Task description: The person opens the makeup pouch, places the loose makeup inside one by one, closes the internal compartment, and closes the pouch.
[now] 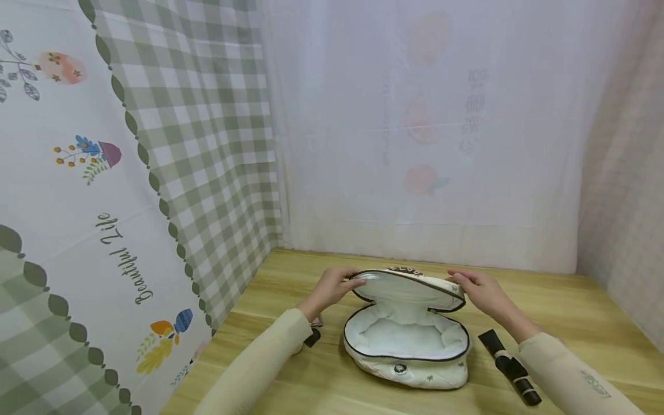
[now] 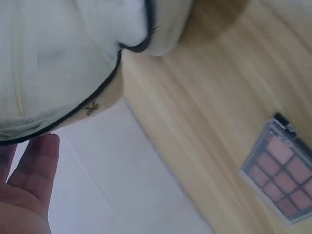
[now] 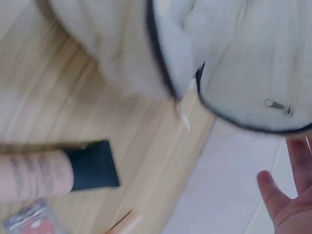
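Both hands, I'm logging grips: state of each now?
Left hand: holding the white dark-edged oval fabric lid.
Right hand: holding that lid's opposite end.

The white padded oval pouch with black zip edging (image 1: pixel 407 370) gapes toward the front, leaving a way in. On the pale wooden worktop (image 1: pixel 311 395), a pink black-capped tube (image 3: pixel 53 174) obstructs its right, a clear-lidded palette of pink pans (image 2: pixel 282 178) probably its left.

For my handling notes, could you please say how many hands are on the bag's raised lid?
2, on the lid: the left hand at its left end, the right hand at its right end. Some fingertips are hidden.
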A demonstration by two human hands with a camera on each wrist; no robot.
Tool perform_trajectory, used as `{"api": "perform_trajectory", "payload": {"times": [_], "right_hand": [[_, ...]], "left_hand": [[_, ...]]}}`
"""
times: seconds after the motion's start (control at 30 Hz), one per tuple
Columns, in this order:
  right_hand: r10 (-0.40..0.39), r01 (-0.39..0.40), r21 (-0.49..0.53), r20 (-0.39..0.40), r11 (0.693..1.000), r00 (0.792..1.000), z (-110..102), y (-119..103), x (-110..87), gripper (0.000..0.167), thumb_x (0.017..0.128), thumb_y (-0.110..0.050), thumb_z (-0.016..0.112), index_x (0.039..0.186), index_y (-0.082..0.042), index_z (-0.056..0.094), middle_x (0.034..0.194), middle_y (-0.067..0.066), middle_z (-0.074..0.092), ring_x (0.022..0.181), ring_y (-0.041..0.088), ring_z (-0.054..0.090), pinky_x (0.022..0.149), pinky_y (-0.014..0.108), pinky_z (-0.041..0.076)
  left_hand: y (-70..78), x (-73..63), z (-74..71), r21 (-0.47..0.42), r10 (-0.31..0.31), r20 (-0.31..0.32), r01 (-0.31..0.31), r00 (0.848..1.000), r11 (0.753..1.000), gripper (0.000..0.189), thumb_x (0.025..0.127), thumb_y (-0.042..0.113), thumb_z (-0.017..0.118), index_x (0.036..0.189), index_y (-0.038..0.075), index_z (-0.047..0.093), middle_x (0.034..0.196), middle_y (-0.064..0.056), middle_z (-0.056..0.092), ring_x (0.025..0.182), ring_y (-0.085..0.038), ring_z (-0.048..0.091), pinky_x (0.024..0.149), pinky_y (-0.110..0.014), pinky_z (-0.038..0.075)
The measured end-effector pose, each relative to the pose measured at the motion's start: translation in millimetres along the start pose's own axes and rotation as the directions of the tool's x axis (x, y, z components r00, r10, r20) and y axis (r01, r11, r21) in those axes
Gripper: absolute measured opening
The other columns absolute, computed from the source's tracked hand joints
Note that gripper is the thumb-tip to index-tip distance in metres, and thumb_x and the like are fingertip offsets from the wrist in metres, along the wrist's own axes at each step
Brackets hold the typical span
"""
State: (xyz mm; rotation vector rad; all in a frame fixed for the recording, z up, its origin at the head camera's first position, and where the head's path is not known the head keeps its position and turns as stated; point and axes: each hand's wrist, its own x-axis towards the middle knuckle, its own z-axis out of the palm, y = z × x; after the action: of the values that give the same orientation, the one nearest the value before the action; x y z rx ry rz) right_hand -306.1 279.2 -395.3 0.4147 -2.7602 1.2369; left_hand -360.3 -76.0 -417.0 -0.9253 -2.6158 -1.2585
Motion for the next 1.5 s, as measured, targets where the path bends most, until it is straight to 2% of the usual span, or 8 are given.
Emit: {"api": "perform_trajectory", "payload": {"times": [0.07,0.17,0.3,0.47,0.67,0.83,1.07,1.5], "right_hand": [[-0.035,0.035,0.001,-0.001,0.999,0.999,-3.1,7.6,-3.0,0.037,0.105,-0.006,0.043,0.136,0.013,0.05,0.126,0.03,0.06,0.115,0.046,0.057,0.091,0.056,0.048],[-0.083,0.082,0.041,0.024,0.996,0.996,-3.0,14.5,-3.9,0.036,0.1,0.001,0.053,0.134,0.015,0.051,0.126,0.031,0.059,0.113,0.046,0.058,0.089,0.052,0.05],[-0.078,0.078,0.021,0.006,0.997,0.997,1.5,15.0,-2.8,0.044,0.097,-0.011,0.064,0.133,0.012,0.054,0.124,0.029,0.062,0.112,0.045,0.06,0.086,0.049,0.053],[-0.03,0.027,-0.058,-0.059,0.998,0.998,3.4,11.0,-2.1,0.044,0.1,-0.021,0.062,0.133,0.008,0.057,0.122,0.026,0.064,0.112,0.046,0.059,0.086,0.056,0.05],[-0.01,0.004,-0.078,-0.075,0.997,0.997,4.4,8.6,-0.8,0.047,0.102,-0.026,0.058,0.135,0.008,0.055,0.122,0.026,0.064,0.111,0.046,0.059,0.085,0.056,0.05],[-0.011,0.001,-0.092,-0.1,0.996,0.995,5.6,8.5,1.3,0.045,0.104,-0.025,0.055,0.135,0.007,0.054,0.122,0.024,0.064,0.112,0.046,0.058,0.083,0.055,0.05],[-0.028,0.014,-0.105,-0.131,0.994,0.991,6.8,10.3,5.2,0.04,0.105,-0.023,0.053,0.132,0.007,0.057,0.118,0.023,0.066,0.109,0.044,0.06,0.08,0.053,0.05],[-0.008,-0.012,-0.127,-0.157,0.992,0.988,7.3,10.0,5.9,0.042,0.105,-0.022,0.051,0.134,0.008,0.055,0.114,0.023,0.068,0.103,0.038,0.062,0.074,0.041,0.048]], "left_hand": [[0.4,4.2,-1.9,-0.012,-0.037,-0.012,0.037,0.999,0.999,0.019,0.097,0.03,0.064,0.101,0.015,0.075,0.092,-0.003,0.07,0.072,-0.006,0.053,0.065,-0.025,0.045],[-1.8,8.4,-3.8,-0.031,-0.06,-0.032,0.059,0.998,0.998,0.019,0.098,0.029,0.064,0.098,0.014,0.074,0.086,-0.008,0.068,0.066,-0.009,0.045,0.061,-0.025,0.039],[-4.3,11.6,-5.3,-0.053,-0.071,-0.046,0.068,0.996,0.996,0.02,0.098,0.029,0.063,0.095,0.012,0.073,0.076,-0.008,0.061,0.059,-0.009,0.038,0.056,-0.025,0.034],[-6.7,14.9,-6.0,-0.086,-0.098,-0.046,0.094,0.994,0.992,0.025,0.099,0.031,0.062,0.091,0.009,0.07,0.067,-0.006,0.051,0.055,-0.011,0.034,0.054,-0.025,0.032],[-7.7,19.2,-6.6,-0.048,-0.098,-0.057,0.096,0.994,0.994,0.022,0.099,0.031,0.061,0.103,0.012,0.071,0.089,-0.003,0.067,0.072,-0.009,0.051,0.064,-0.026,0.042],[-9.4,24.1,-5.2,-0.05,-0.106,-0.069,0.103,0.992,0.993,0.025,0.1,0.028,0.061,0.116,0.01,0.07,0.104,-0.001,0.07,0.091,-0.011,0.062,0.076,-0.029,0.05],[-9.0,26.3,-5.2,-0.081,-0.149,-0.075,0.143,0.986,0.986,0.03,0.101,0.028,0.06,0.124,0.01,0.067,0.108,-0.001,0.068,0.098,-0.014,0.063,0.08,-0.031,0.051],[-12.5,33.2,1.8,-0.113,-0.157,-0.1,0.145,0.983,0.983,0.026,0.102,0.018,0.059,0.125,0.006,0.06,0.112,-0.007,0.064,0.102,-0.019,0.061,0.085,-0.033,0.051]]}}
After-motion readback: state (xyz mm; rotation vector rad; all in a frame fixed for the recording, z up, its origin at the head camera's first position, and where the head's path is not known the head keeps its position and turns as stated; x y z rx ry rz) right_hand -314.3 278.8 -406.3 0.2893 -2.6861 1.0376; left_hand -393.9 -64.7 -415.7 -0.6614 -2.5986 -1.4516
